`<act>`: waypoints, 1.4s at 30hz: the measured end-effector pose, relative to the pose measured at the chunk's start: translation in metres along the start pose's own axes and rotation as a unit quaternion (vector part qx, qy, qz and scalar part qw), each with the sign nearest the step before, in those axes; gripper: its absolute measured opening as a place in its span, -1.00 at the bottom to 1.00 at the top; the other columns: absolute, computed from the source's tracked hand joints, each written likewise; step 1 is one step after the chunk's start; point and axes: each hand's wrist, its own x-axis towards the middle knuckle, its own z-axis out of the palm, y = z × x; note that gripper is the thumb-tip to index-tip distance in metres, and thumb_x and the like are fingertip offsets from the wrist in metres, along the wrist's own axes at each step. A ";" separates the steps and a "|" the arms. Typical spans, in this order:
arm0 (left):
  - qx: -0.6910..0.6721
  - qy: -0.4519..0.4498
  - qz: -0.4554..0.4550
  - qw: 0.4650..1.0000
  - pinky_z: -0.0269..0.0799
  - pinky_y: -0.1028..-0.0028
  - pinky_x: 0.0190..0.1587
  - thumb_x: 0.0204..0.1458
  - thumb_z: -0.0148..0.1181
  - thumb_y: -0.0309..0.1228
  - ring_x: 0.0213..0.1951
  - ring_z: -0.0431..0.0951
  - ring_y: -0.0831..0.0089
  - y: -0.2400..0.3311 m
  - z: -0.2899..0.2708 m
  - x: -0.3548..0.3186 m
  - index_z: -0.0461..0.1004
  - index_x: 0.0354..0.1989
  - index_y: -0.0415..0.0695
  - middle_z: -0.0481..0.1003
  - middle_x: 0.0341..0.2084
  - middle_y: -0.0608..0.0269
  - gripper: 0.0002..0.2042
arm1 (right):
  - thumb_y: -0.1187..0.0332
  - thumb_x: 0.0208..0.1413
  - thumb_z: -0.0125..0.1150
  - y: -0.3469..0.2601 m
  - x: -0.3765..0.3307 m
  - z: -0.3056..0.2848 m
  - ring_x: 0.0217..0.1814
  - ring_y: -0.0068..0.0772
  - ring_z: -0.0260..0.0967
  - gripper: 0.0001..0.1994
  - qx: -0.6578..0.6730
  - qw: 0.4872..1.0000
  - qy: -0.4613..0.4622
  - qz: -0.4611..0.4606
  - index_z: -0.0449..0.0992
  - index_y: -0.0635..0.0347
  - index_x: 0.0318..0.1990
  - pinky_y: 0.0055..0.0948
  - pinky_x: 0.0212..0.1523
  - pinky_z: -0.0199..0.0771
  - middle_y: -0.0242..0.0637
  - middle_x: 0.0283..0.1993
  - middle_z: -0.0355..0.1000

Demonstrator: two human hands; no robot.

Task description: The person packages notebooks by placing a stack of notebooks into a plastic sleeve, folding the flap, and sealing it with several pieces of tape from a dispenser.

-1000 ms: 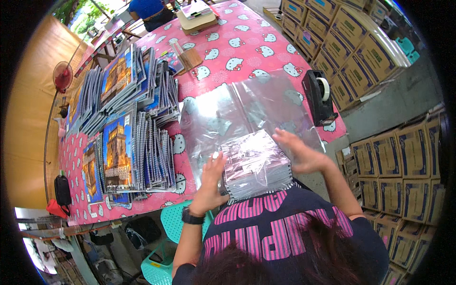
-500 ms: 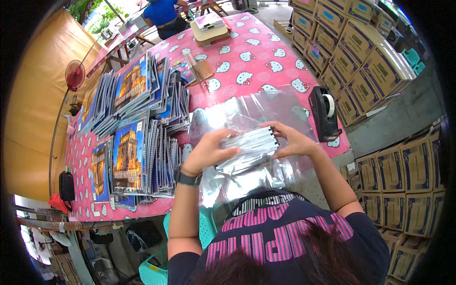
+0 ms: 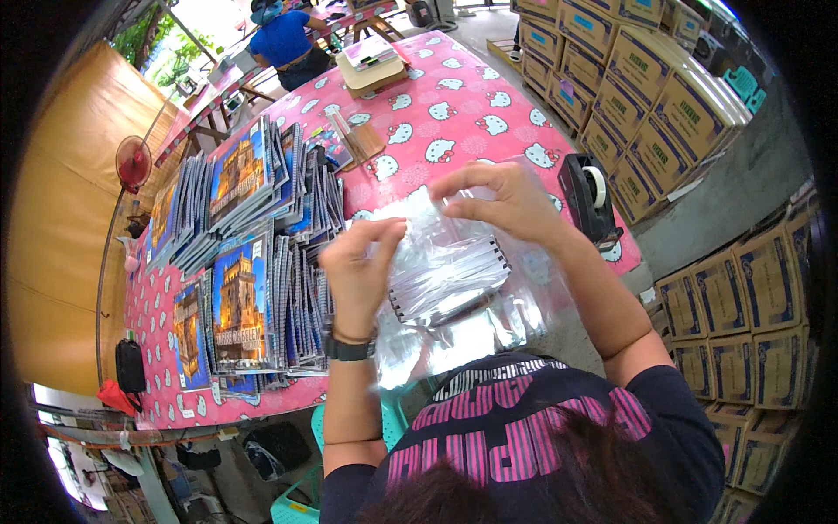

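A bundle of small white items with black, comb-like ends (image 3: 449, 281) lies on a clear plastic sheet (image 3: 524, 325) at the table's near edge. Glare hides just what the bundle is made of. Left of the bundle, my left hand (image 3: 362, 262) is closed in a pinch on the sheet, a dark watch on its wrist. My right hand (image 3: 506, 199), beyond the bundle, pinches the sheet too, with fingers bent. Between the two hands the film looks raised and wrinkled. Neither hand touches the bundle.
Stacks of spiral notebooks (image 3: 240, 301) with tower covers fill the table's left side. A black tape dispenser (image 3: 589, 201) stands at right. Farther off are a pile of papers (image 3: 374, 65) and a person in blue (image 3: 284, 42). Cardboard boxes (image 3: 646, 113) rise beyond the table's right edge.
Both hands have let go of the bundle and taken hold of the plastic. The right hand has moved farther away from me, the left slightly left. The bundle stays on the sheet.
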 end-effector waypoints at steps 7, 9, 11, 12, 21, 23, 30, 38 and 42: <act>-0.013 -0.244 -0.010 0.970 0.40 0.51 -0.16 -0.17 0.36 -0.37 -0.25 0.54 0.42 -0.061 0.005 -0.005 0.53 -0.22 -0.25 0.55 -0.31 0.09 -0.68 | 0.24 -0.04 0.28 0.077 -0.017 0.013 -0.22 -0.34 0.48 -0.68 -0.022 0.966 -0.218 0.136 0.55 0.19 -0.14 -0.44 -0.13 0.41 -0.15 -0.25 0.53; -0.013 -0.247 -0.034 0.968 0.39 0.49 -0.13 -0.20 0.38 -0.31 -0.22 0.54 0.43 -0.051 0.006 0.000 0.53 -0.21 -0.24 0.56 -0.31 0.08 -0.63 | 0.22 -0.02 0.26 0.071 -0.017 0.021 -0.24 -0.33 0.48 -0.69 -0.041 0.977 -0.190 0.092 0.55 0.20 -0.15 -0.39 -0.14 0.42 -0.12 -0.26 0.52; -0.066 -0.240 -0.032 0.968 0.32 0.47 0.00 -0.29 0.43 -0.24 -0.08 0.47 0.41 -0.057 -0.004 -0.001 0.46 -0.05 -0.23 0.51 -0.15 0.11 -0.43 | 0.20 -0.02 0.26 0.058 -0.020 0.022 -0.17 -0.33 0.47 -0.65 -0.048 0.977 -0.197 0.071 0.53 0.21 -0.12 -0.39 -0.08 0.40 -0.14 -0.22 0.52; -0.122 -0.217 -0.030 0.968 0.30 0.46 0.02 -0.31 0.43 -0.23 -0.04 0.45 0.40 -0.052 -0.006 -0.004 0.43 -0.02 -0.24 0.48 -0.09 0.11 -0.39 | 0.17 -0.02 0.26 0.054 -0.025 0.019 -0.12 -0.32 0.45 -0.61 -0.037 0.980 -0.187 0.053 0.51 0.21 -0.08 -0.38 -0.03 0.38 -0.13 -0.18 0.51; -0.015 -0.380 0.044 0.924 0.13 0.36 0.19 -0.54 0.52 -0.15 0.14 0.28 0.19 -0.049 -0.018 -0.013 0.18 0.19 -0.21 0.29 0.07 0.02 -0.01 | -0.04 -0.17 0.33 0.050 -0.019 0.002 0.19 -0.06 0.23 -0.23 -0.060 0.941 -0.328 0.061 0.29 0.30 0.14 -0.28 0.19 0.20 -0.01 0.14 0.30; 0.084 -0.336 0.078 0.935 0.09 0.24 0.22 -0.54 0.51 -0.16 0.20 0.21 0.14 -0.034 -0.018 -0.026 0.19 0.20 -0.12 0.24 0.14 0.07 -0.03 | -0.01 -0.23 0.37 0.039 -0.026 -0.001 0.28 -0.06 0.10 -0.18 -0.141 0.931 -0.335 -0.024 0.22 0.21 0.20 -0.16 0.24 0.09 -0.07 0.22 0.22; 0.179 -0.145 0.228 0.946 0.18 0.14 0.15 -0.22 0.34 -0.39 0.12 0.33 0.20 -0.052 0.006 -0.074 0.52 -0.15 -0.08 0.42 0.01 0.18 -0.64 | 0.36 -0.25 0.33 0.035 -0.076 0.031 0.27 -0.18 0.12 -0.48 -0.348 0.912 -0.155 -0.151 0.42 0.02 0.00 0.09 0.27 -0.09 -0.37 0.18 0.27; 0.180 -0.081 0.182 0.963 0.39 0.38 -0.38 -0.21 0.24 -0.52 -0.35 0.44 0.28 -0.027 0.017 -0.068 0.51 -0.31 -0.17 0.45 -0.46 0.23 -0.79 | 0.41 -0.08 0.15 0.041 -0.071 0.046 -0.26 -0.27 0.36 -0.90 -0.278 0.946 -0.070 -0.152 0.49 0.11 -0.36 -0.27 -0.22 0.36 -0.33 -0.39 0.36; 0.220 -0.144 0.073 0.962 0.38 0.37 -0.40 -0.19 0.26 -0.43 -0.33 0.46 0.26 -0.016 0.013 -0.062 0.52 -0.32 -0.15 0.46 -0.46 0.19 -0.79 | 0.38 -0.05 0.14 0.036 -0.053 0.039 -0.27 -0.13 0.35 -0.90 -0.238 0.956 -0.141 -0.095 0.47 0.17 -0.37 -0.21 -0.27 0.36 -0.21 -0.42 0.35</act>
